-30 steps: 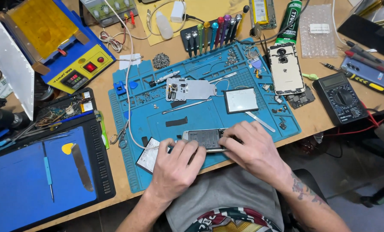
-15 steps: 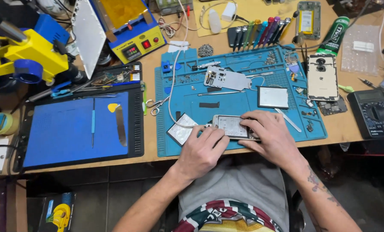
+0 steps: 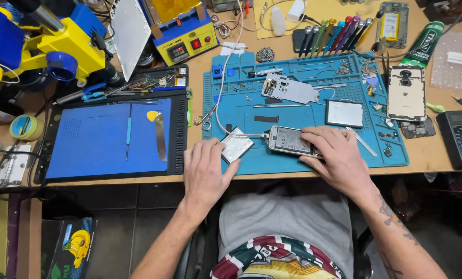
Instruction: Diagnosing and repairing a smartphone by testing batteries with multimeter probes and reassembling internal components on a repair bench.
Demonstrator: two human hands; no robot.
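Observation:
A dismantled phone [image 3: 289,140] lies face up on the blue work mat [image 3: 293,111], with a white cable [image 3: 221,88] running to its left end. My right hand [image 3: 337,160] rests on the phone's right end, fingers pressing it down. Left of it, my left hand [image 3: 205,173] lies flat and open at the mat's front left corner. Its fingertips are next to a small silver rectangular plate [image 3: 236,145].
A black-framed blue pad [image 3: 107,137] with a spudger lies at left, a yellow and blue machine [image 3: 45,46] behind it. A heating station [image 3: 187,39], a screwdriver row [image 3: 334,33], a phone back cover [image 3: 406,93], a multimeter [image 3: 461,137] and scissors [image 3: 205,118] surround the mat.
My left hand has come off the phone and moved left to the mat's corner. My right hand stays on the phone. The view has swung left.

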